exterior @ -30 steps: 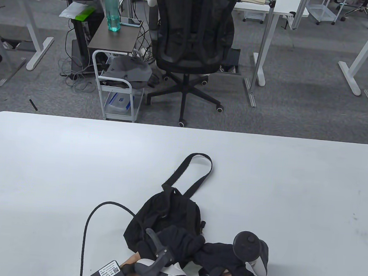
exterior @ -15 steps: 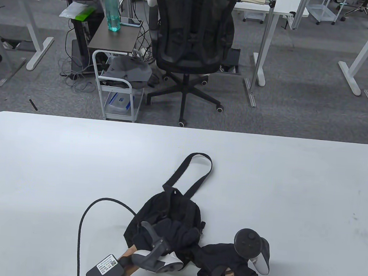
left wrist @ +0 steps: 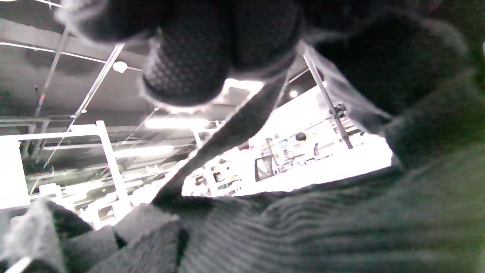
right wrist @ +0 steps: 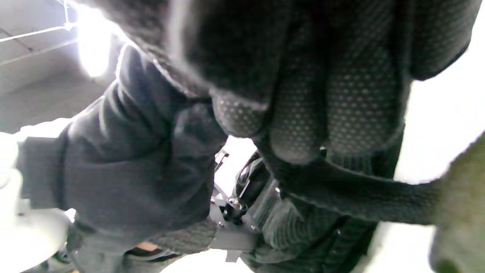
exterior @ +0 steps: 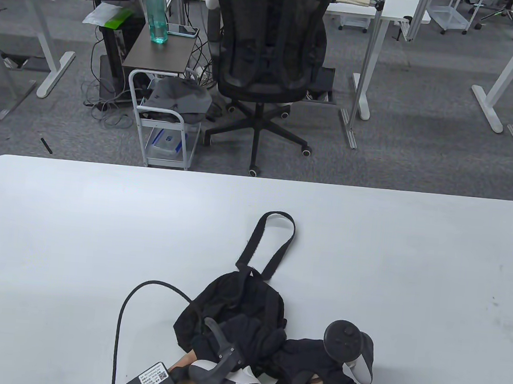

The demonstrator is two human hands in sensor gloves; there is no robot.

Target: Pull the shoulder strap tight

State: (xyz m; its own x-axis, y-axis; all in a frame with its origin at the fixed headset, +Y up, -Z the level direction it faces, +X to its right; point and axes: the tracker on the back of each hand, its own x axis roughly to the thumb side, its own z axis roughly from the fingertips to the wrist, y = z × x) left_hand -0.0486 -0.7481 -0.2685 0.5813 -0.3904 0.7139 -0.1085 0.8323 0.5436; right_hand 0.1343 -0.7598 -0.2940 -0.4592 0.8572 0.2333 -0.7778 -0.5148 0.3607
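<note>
Fingers [right wrist: 299,125] of my right hand [exterior: 313,363] are curling around a black shoulder strap [right wrist: 360,193], pinching the webbing where it is running off toward the right edge of the right wrist view. My left hand [exterior: 244,334] is resting on the black bag [exterior: 238,302], and its fingers [left wrist: 189,64] are bunching together over a strap band that is stretching down to the ribbed fabric in the left wrist view; whether they are actually gripping that band, I cannot tell. The bag is lying crumpled on the white tabletop [exterior: 55,237] near its front edge, just in front of me, with both hands crowding over its near side and hiding much of it. A looped carry strap [exterior: 274,243] is trailing from the bag's far end across the tabletop, lying flat. A thick black cable [exterior: 125,306] is arcing along the bag's left side, touching it near the top. Beyond the tabletop, a black mesh office chair [exterior: 269,45] is standing on the grey carpet, and beside it a small white cart [exterior: 164,121] is holding a grey bundle.
</note>
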